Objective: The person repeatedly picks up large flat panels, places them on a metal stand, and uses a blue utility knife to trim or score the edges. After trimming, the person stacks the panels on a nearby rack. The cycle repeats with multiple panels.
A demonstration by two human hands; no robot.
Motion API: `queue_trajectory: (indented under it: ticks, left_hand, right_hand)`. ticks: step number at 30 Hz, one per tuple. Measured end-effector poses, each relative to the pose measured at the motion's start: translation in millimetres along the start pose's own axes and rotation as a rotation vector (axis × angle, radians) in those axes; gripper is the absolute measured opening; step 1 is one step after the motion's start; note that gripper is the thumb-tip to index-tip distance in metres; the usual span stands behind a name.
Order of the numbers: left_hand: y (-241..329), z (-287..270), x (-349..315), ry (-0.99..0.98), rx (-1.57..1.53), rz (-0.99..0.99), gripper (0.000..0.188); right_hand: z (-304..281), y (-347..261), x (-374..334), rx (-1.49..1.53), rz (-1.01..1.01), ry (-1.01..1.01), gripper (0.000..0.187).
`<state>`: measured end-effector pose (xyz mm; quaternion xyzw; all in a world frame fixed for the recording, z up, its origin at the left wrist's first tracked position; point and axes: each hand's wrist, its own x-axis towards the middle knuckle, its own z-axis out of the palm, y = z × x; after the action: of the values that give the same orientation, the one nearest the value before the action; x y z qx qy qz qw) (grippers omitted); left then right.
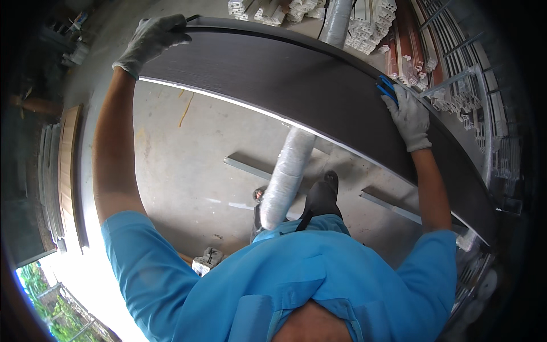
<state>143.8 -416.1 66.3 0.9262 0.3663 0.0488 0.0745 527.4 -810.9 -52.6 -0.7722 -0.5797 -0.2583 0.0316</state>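
Note:
A long dark grey panel (296,85) with a pale near edge lies across in front of me. Along its far edge runs a black strip (273,31). My left hand (152,44), in a white glove, is closed over the panel's far left corner, its fingers at the strip's end. At the right, my gloved right hand (410,117) rests against the far edge. It has a blue-handled tool (387,86) in its fingers; the working end is hidden, so I cannot tell its kind. Under the panel is a support wrapped in clear plastic film (288,176).
Bundles of white profiles (370,25) and reddish-brown profiles (401,43) are stacked at the far right, beside a metal rack (481,114). Boards (67,171) lean at the left. Metal bars (248,165) cross the concrete floor near my feet. A bright opening is behind me at the left.

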Motion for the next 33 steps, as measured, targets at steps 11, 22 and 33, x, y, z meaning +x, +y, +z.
queue_trajectory:
  ticks: [11, 22, 33]
  left_hand:
    - [0.1, 8.1, 10.9, 0.126, 0.044, 0.13, 0.023]
    - [-91.9, 53.8, 79.2, 0.235, 0.101, 0.142, 0.02]
    - [-185.1, 88.5, 169.7, -0.127, -0.312, 0.013, 0.042]
  right_hand:
    - [-1.3, -1.3, -3.6, 0.082, 0.134, 0.037, 0.047]
    - [-2.6, -15.8, -6.6, -0.106, 0.32, 0.003, 0.044]
    - [-14.5, -122.6, 27.4, -0.251, 0.705, -0.037, 0.041]
